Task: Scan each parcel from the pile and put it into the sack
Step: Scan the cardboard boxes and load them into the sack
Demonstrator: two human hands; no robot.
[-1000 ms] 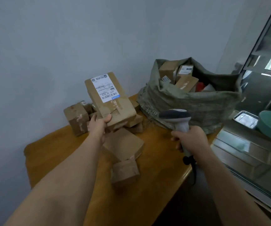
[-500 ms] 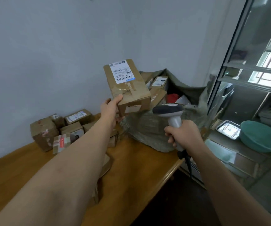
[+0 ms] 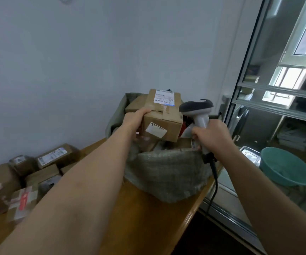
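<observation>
My left hand [image 3: 135, 119] grips a brown cardboard parcel [image 3: 164, 115] with a white shipping label on top, holding it over the open mouth of the grey-green woven sack [image 3: 166, 173]. Several other parcels fill the sack beneath it. My right hand [image 3: 211, 135] holds a grey and white barcode scanner [image 3: 197, 109] just right of the parcel, its black cable hanging over the table edge. A pile of brown parcels [image 3: 28, 173] lies at the left on the wooden table [image 3: 144, 218].
A plain wall stands close behind the table. To the right are a glass sliding door [image 3: 277, 107], a teal basin [image 3: 286, 168] and a metal tray [image 3: 249, 153] on a lower surface. The table's right edge drops off beside the sack.
My left hand has carried the parcel right and down, from in front of the sack to over its mouth. The scanner hand has stayed beside it.
</observation>
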